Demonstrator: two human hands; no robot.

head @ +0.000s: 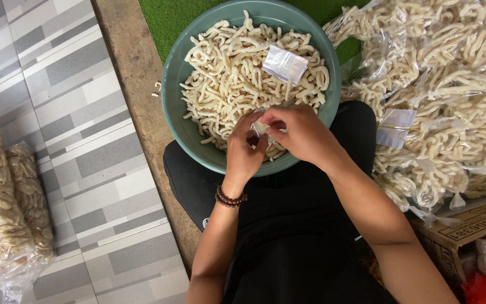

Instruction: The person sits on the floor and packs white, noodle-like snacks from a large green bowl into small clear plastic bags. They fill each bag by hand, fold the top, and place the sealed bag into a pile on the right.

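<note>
1. Two hands meet over the near rim of a teal bowl (pixel 178 121) that rests on the person's lap.
2. Left hand (pixel 243 149): fingers curled upward, pinching a small pale item (pixel 261 128) at the fingertips. A brown bead bracelet (pixel 230 199) circles this wrist.
3. Right hand (pixel 302 132): fingers bent inward, thumb and forefinger gripping the same small pale item from the opposite side. What that item is cannot be told; the fingers mostly hide it.
4. Bowl contents: a heap of pale, raw stick-shaped crackers (pixel 226 73), filling it nearly to the rim. A small folded silver-white packet (pixel 284 63) lies on top of the heap, toward the far right side, apart from both hands.
5. Right of the bowl: a pile of clear plastic bags filled with crackers (pixel 445 84), touching the bowl's right edge. A second silver-white packet (pixel 396 128) sits among them.
6. Lower right: a cardboard box (pixel 462 231) lies partly under the bag pile.
7. Left edge: two more filled cracker bags (pixel 7 202) lie on the grey tiled floor (pixel 85 141), well apart from the bowl.
8. Beyond the bowl: green artificial turf (pixel 170 17) bordered by a wooden strip (pixel 136 73).
</note>
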